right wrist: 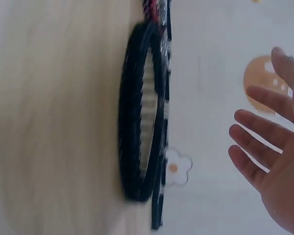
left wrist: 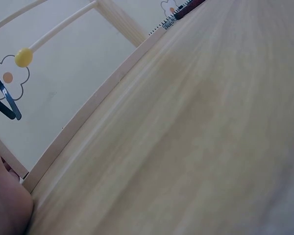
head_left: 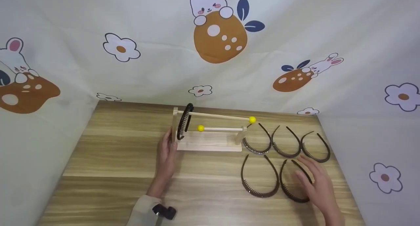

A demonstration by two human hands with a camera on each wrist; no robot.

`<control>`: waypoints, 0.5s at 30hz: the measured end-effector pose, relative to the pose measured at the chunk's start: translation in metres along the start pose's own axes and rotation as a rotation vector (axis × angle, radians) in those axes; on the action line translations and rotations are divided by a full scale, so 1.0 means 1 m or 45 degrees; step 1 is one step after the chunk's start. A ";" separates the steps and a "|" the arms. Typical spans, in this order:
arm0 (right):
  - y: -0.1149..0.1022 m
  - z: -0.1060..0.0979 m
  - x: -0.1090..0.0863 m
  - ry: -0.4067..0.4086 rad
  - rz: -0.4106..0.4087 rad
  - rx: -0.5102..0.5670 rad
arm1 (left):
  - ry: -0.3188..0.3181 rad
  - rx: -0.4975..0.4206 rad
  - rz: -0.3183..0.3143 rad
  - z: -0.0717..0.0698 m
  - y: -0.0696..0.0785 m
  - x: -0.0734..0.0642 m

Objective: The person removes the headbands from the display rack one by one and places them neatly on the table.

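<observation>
A wooden stand (head_left: 210, 146) with two rods, each tipped by a yellow ball, stands at the back of the table. My left hand (head_left: 168, 157) holds its left end, thumb in front and fingers behind the upright. One black toothed headband (head_left: 184, 122) hangs on the upper rod near that upright. My right hand (head_left: 318, 183), fingers spread and holding nothing, hovers over the lower right headband (head_left: 295, 199), hiding part of its right side. In the right wrist view, the right hand's fingers (right wrist: 264, 115) are apart from a dark headband (right wrist: 132, 112).
To the right of the stand lie more dark headbands: a lower one (head_left: 261, 195) and a back row with a left (head_left: 257, 151), a middle (head_left: 287, 154) and a right one (head_left: 323, 159). Patterned cloth (head_left: 157, 78) rises behind the wood-grain table (head_left: 108, 160) and along its sides.
</observation>
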State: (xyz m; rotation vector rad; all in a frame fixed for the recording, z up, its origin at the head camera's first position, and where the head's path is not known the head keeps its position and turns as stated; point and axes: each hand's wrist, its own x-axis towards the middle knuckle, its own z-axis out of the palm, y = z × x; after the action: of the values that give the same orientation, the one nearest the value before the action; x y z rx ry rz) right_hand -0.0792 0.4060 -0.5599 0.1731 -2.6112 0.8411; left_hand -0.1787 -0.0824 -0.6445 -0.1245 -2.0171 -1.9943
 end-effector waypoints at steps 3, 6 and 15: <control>-0.013 0.010 0.009 0.037 -0.052 0.066 | 0.003 0.019 -0.016 0.000 0.000 0.000; -0.025 0.020 0.018 0.082 -0.126 0.139 | 0.007 0.028 -0.029 0.001 0.001 0.001; -0.055 0.045 0.036 0.166 -0.250 0.203 | 0.017 0.014 -0.070 0.000 0.002 0.001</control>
State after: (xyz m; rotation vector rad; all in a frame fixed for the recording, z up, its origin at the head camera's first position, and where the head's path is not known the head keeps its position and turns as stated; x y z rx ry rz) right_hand -0.1138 0.3350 -0.5491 0.3975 -2.3607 0.9555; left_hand -0.1789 -0.0821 -0.6429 -0.0533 -2.0442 -2.0110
